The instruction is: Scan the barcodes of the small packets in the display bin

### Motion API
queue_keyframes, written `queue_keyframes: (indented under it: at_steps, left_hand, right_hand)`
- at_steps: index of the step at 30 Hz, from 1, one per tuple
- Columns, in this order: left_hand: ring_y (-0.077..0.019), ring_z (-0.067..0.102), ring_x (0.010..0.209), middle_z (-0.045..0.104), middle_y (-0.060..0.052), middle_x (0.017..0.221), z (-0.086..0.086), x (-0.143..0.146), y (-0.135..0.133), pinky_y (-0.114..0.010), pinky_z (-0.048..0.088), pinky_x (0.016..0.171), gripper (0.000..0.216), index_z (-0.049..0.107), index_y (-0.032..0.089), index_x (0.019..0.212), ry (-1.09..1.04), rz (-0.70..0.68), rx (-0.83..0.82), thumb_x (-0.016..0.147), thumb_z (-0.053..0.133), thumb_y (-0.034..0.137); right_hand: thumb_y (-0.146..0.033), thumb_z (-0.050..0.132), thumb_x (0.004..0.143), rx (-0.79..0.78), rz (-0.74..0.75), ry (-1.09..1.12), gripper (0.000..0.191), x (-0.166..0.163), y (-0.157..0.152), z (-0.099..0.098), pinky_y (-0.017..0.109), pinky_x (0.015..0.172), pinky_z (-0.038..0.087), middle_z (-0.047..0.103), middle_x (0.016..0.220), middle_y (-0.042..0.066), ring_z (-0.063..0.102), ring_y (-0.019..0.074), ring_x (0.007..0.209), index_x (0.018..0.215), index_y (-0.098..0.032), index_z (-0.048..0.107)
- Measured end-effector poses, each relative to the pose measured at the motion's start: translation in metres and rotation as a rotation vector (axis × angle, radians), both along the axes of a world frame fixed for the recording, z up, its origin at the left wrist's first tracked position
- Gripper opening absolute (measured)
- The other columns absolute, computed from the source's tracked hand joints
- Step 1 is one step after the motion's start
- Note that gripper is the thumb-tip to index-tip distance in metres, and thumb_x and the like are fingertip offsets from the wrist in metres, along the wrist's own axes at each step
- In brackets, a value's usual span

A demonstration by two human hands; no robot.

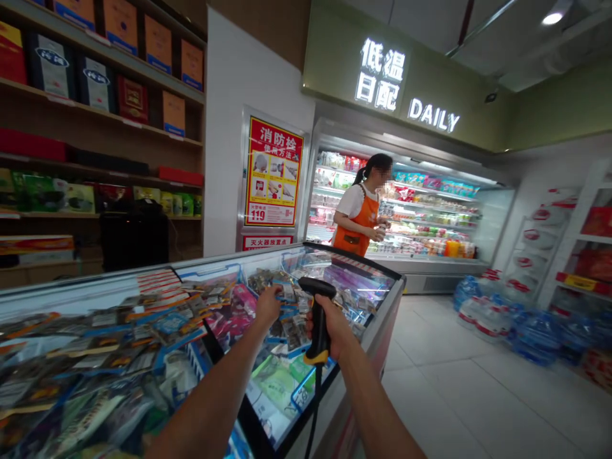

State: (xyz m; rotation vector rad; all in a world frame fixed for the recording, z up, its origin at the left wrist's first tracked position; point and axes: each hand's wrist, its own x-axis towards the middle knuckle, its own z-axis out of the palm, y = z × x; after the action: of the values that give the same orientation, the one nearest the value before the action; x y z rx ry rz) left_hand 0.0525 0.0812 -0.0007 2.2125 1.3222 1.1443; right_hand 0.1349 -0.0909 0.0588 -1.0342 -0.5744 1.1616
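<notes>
My right hand (335, 328) is wrapped round the grip of a black and yellow barcode scanner (317, 319). The scanner stands upright over the chest freezer (389, 319), its head to the upper left and its cable hanging down. Further left, my left hand (268, 307) reaches in among packaged foods, its fingers bent at the edge of a small dark packet (287, 292) with a pale label; its fingertips are partly hidden. A pink bag (243, 299) lies beside that hand. Green packs (277, 380) lie below, under a glass lid.
A co-worker in an orange apron (359, 220) stands beyond the freezer, by a lit refrigerated display (430, 210). Shelves of boxes (136, 99) line the left wall. Blue water jugs (538, 335) stand on the right floor. Many packets (95, 344) fill the freezer's left part.
</notes>
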Motion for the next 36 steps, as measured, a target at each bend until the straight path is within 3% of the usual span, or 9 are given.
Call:
queue_keyframes:
  at_steps: [5, 10, 13, 16, 19, 25, 30, 34, 36]
  left_hand:
    - [-0.0207, 0.056, 0.106, 0.063, -0.01, 0.11, 0.005, -0.037, -0.004, -0.031, 0.039, 0.092, 0.04, 0.062, 0.016, 0.106, 0.131, 0.033, 0.009, 0.07, 0.047, 0.003]
    - [-0.0306, 0.048, 0.112, 0.06, -0.016, 0.111, 0.013, -0.113, -0.02, -0.045, 0.033, 0.095, 0.034, 0.06, 0.013, 0.106, 0.279, 0.273, 0.048, 0.075, 0.047, 0.011]
    - [-0.0371, 0.045, 0.111, 0.057, -0.022, 0.112, 0.018, -0.154, -0.031, -0.053, 0.031, 0.091, 0.034, 0.057, 0.009, 0.106, 0.384, 0.454, 0.063, 0.076, 0.053, 0.024]
    - [-0.043, 0.043, 0.111, 0.055, -0.026, 0.113, 0.02, -0.179, -0.036, -0.058, 0.03, 0.088, 0.057, 0.053, 0.006, 0.108, 0.437, 0.549, -0.021, 0.07, 0.058, 0.048]
    - [-0.0458, 0.04, 0.114, 0.055, -0.025, 0.113, 0.021, -0.19, -0.038, -0.061, 0.027, 0.089, 0.075, 0.051, 0.01, 0.112, 0.494, 0.545, -0.079, 0.057, 0.063, 0.06]
    - [-0.0403, 0.046, 0.111, 0.054, -0.02, 0.115, 0.017, -0.191, -0.039, -0.055, 0.028, 0.091, 0.079, 0.048, 0.015, 0.117, 0.538, 0.391, -0.082, 0.05, 0.072, 0.05]
    - [-0.0298, 0.048, 0.109, 0.05, -0.013, 0.118, 0.012, -0.189, -0.032, -0.036, 0.038, 0.089, 0.075, 0.052, 0.017, 0.113, 0.352, 0.268, -0.007, 0.044, 0.077, 0.03]
    - [-0.0264, 0.052, 0.105, 0.058, -0.011, 0.11, 0.01, -0.183, -0.022, -0.034, 0.041, 0.086, 0.061, 0.058, 0.016, 0.106, 0.18, 0.26, 0.01, 0.048, 0.074, 0.02]
    - [-0.0246, 0.058, 0.095, 0.064, -0.01, 0.101, 0.011, -0.179, -0.016, -0.033, 0.045, 0.08, 0.052, 0.06, 0.016, 0.103, 0.037, 0.251, -0.06, 0.051, 0.07, 0.014]
  right_hand:
    - [-0.035, 0.049, 0.078, -0.023, 0.042, -0.009, 0.02, -0.013, -0.001, 0.0, 0.021, 0.034, 0.036, 0.05, 0.045, -0.004, 0.045, 0.0091, 0.035, 0.067, -0.017, 0.05]
    - [-0.034, 0.047, 0.08, -0.039, 0.105, -0.006, 0.021, -0.035, -0.002, 0.001, 0.021, 0.034, 0.036, 0.05, 0.045, -0.004, 0.045, 0.0089, 0.035, 0.068, -0.017, 0.05]
    - [-0.033, 0.048, 0.08, -0.046, 0.118, -0.015, 0.02, -0.049, -0.003, 0.003, 0.02, 0.035, 0.036, 0.049, 0.045, -0.004, 0.045, 0.0088, 0.036, 0.069, -0.017, 0.05]
    - [-0.035, 0.049, 0.079, -0.06, 0.137, -0.016, 0.021, -0.059, -0.006, 0.003, 0.02, 0.035, 0.036, 0.049, 0.045, -0.004, 0.045, 0.0086, 0.036, 0.067, -0.017, 0.049]
    - [-0.034, 0.049, 0.079, -0.053, 0.159, -0.02, 0.021, -0.067, -0.007, 0.001, 0.021, 0.035, 0.037, 0.048, 0.045, -0.004, 0.044, 0.0086, 0.036, 0.065, -0.017, 0.048]
    - [-0.032, 0.049, 0.078, -0.065, 0.171, -0.017, 0.02, -0.074, -0.008, -0.004, 0.022, 0.035, 0.037, 0.05, 0.046, -0.003, 0.045, 0.0093, 0.036, 0.065, -0.017, 0.049]
    - [-0.032, 0.05, 0.078, -0.058, 0.18, -0.008, 0.019, -0.074, -0.011, -0.002, 0.023, 0.035, 0.039, 0.05, 0.046, -0.003, 0.045, 0.0096, 0.036, 0.067, -0.017, 0.051]
    - [-0.033, 0.05, 0.078, -0.067, 0.175, 0.002, 0.018, -0.072, -0.014, -0.002, 0.022, 0.034, 0.037, 0.05, 0.047, -0.004, 0.046, 0.0094, 0.036, 0.068, -0.017, 0.05]
    - [-0.032, 0.05, 0.078, -0.072, 0.171, 0.003, 0.018, -0.069, -0.014, -0.001, 0.021, 0.034, 0.037, 0.05, 0.046, -0.004, 0.046, 0.0092, 0.036, 0.069, -0.017, 0.05]
